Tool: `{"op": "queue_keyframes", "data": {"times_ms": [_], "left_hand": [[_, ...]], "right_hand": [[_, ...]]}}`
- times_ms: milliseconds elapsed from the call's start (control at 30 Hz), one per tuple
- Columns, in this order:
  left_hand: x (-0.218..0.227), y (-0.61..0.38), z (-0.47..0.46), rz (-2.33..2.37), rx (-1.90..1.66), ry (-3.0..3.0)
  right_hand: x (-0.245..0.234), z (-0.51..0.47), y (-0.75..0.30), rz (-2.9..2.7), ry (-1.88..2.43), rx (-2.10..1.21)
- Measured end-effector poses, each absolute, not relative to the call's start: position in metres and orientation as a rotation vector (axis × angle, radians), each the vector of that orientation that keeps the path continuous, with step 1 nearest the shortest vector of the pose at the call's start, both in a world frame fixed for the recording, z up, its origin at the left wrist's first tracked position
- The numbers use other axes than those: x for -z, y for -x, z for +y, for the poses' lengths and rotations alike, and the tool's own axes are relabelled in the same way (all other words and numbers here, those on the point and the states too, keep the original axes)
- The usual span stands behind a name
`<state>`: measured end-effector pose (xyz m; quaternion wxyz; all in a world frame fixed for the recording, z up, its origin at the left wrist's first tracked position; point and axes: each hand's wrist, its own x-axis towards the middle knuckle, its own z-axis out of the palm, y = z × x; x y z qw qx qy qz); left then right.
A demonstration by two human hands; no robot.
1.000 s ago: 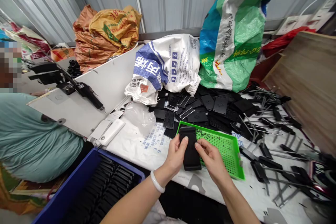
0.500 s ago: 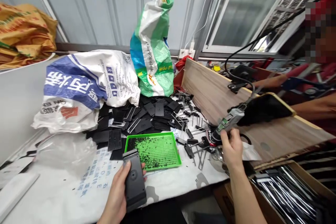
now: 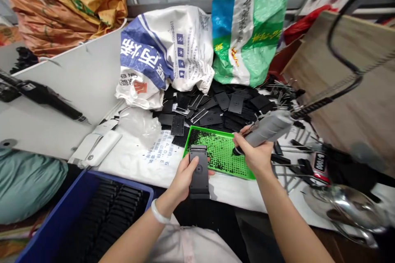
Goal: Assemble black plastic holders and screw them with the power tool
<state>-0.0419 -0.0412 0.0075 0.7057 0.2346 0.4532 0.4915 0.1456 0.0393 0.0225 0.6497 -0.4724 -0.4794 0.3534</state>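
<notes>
While the left hand (image 3: pixel 182 176) holds a black plate (image 3: pixel 200 178) at 6 o'clock, the right hand (image 3: pixel 256 154) grasps a grey tool (image 3: pixel 271 126) at 3, tip above a green tray (image 3: pixel 243 168); level, steady alignment should help.

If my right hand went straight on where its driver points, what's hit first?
Most likely the green tray with its small black pieces; the grey driver slants down toward it, though depth is unclear.

The held plate (image 3: pixel 199 174) is black, the tool (image 3: pixel 268 128) grey, the tray (image 3: pixel 226 150) green (with gridded holes).
</notes>
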Motion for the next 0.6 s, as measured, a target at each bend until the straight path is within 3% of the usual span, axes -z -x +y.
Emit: {"op": "queue_keyframes", "data": {"times_ms": [233, 333, 467, 600], "left_hand": [[-0.008, 0.028, 0.029, 0.899, -0.938, -0.384], [-0.004, 0.032, 0.049, 0.989, -1.049, -0.392], [-0.008, 0.047, 0.036, 0.992, -1.267, -0.424], [-0.016, 0.048, 0.003, 0.836, -1.227, -0.453]], "right_hand": [[-0.031, 0.057, -0.124, -0.965, 1.014, -0.690], [-0.034, 0.057, -0.126, -0.930, 1.032, -0.641], [-0.027, 0.055, -0.117, -0.926, 1.025, -0.648], [-0.028, 0.053, -0.095, -0.935, 0.990, -0.748]]}}
